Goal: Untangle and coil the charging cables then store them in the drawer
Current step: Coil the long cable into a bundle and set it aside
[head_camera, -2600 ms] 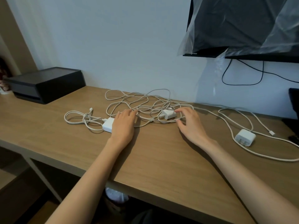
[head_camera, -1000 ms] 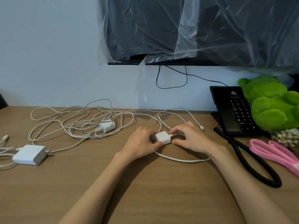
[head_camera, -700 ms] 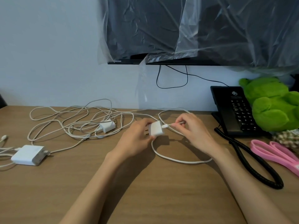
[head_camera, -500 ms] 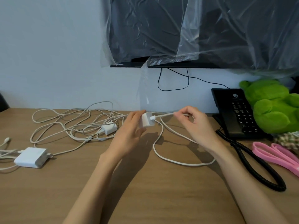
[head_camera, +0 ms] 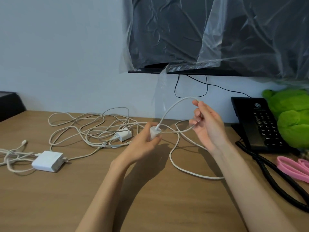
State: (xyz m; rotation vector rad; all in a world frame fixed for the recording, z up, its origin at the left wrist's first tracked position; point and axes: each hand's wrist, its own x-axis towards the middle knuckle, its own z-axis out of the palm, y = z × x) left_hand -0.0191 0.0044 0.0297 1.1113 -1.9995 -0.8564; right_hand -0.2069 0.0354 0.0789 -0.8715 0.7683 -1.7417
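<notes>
My left hand (head_camera: 143, 145) grips a small white charger plug (head_camera: 154, 132) a little above the wooden desk (head_camera: 150, 198). Its white cable (head_camera: 173, 104) arches up from the plug to my right hand (head_camera: 206, 125), which pinches it at the fingertips and holds a loop of it lower down. The rest of that cable trails over the desk to the right. A tangle of white cables (head_camera: 90, 128) lies at the back left around a second small plug (head_camera: 123, 134). A larger white power brick (head_camera: 47, 161) with its own bunched cable sits at the left.
A black desk phone (head_camera: 260, 124) with a coiled cord (head_camera: 275, 181) stands at the right, beside a green plush toy (head_camera: 291, 114) and pink loops (head_camera: 294, 166). A plastic-draped screen (head_camera: 217, 36) hangs on the wall above. A black box's corner (head_camera: 10, 104) shows at far left.
The view swung right from the tangle. Both hands took the small plug off the desk; my right hand then slid along its cable and lifted it into a raised arc.
</notes>
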